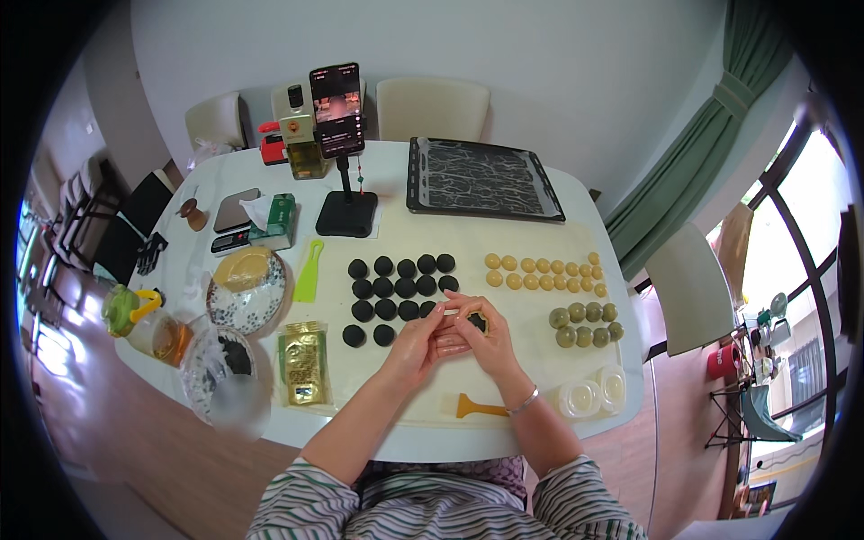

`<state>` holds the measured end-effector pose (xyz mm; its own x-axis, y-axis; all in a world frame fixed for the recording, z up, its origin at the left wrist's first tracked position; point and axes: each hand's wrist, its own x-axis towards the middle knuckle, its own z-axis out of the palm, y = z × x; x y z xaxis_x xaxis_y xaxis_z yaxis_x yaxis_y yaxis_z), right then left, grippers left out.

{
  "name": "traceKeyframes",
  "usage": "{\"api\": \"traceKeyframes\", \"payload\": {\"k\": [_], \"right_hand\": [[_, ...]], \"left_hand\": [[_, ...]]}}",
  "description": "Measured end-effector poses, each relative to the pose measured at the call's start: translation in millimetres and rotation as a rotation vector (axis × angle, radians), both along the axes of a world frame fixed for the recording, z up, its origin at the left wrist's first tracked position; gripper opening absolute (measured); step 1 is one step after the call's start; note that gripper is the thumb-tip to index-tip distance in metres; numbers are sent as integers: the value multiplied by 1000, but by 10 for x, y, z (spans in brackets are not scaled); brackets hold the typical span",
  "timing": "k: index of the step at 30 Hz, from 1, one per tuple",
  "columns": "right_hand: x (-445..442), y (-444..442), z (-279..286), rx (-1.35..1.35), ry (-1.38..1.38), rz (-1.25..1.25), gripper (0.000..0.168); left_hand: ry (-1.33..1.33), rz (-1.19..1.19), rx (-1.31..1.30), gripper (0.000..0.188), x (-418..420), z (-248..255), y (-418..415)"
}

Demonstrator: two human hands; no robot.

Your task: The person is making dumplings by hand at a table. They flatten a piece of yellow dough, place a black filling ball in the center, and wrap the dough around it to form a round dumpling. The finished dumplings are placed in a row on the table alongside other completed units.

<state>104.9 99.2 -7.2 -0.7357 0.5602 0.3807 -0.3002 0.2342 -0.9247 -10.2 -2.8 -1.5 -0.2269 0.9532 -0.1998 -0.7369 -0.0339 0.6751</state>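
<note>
My right hand is curled around a dark filling ball with a rim of pale dough about it. My left hand meets it from the left, its fingers against the right hand; whether they also touch the ball is hidden. Just beyond and left of my hands, rows of black balls lie on a pale mat. Small yellow dough balls stand in two rows to the right. Nearer me on that side are olive-green balls, also in two rows.
An orange-handled brush and clear plastic tubs lie near the front edge. Left are a gold packet, green scraper, patterned plate and jug. A lined baking tray and phone stand are behind.
</note>
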Motion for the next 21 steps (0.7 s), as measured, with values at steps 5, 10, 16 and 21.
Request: {"api": "traceKeyframes", "payload": {"k": [5,10,16,21], "right_hand": [[16,107,-128,-525,9,152,25],[18,69,-106,-445,-12,168,40],[8,124,-32,-96,45,14,41],[98,187,-5,-98,-14,177,51]], "left_hand": [[89,-61,24,35,13,-123,58],[26,-56,13,32,6,-193,74],[-160,-39,0,30,-11,-71,50],[-175,-50,68,30,-50,-172,55]]}}
